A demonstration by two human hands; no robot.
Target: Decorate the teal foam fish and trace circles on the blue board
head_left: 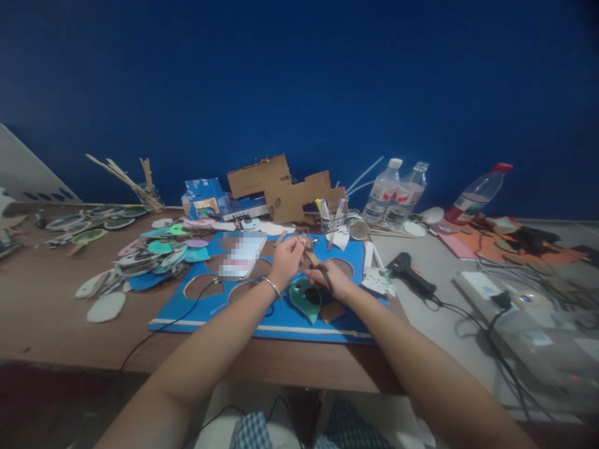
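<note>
My left hand (pixel 289 257) pinches a small piece of brown cardboard (pixel 307 245) above the blue board. Beside it, my right hand (pixel 333 278) is closed around dark-handled scissors (pixel 322 269), whose blades point toward the cardboard; whether they touch it is hard to make out. Just below the hands lies a teal teardrop-shaped cutout (pixel 302 298) with a dark patch on it. A small flat cardboard piece (pixel 332 312) rests to its right. Underneath is the blue board (pixel 196 315) with round holes cut in it. A phone (pixel 243 254) with a cable lies to the left.
Coloured cutouts (pixel 161 247) are piled at left, near wooden sticks (pixel 121 174) in a jar. Cut cardboard (pixel 281 187) and markers (pixel 327 212) stand behind. To the right are bottles (pixel 384 193), a black glue gun (pixel 412 274) and a power strip (pixel 482 290) with cables.
</note>
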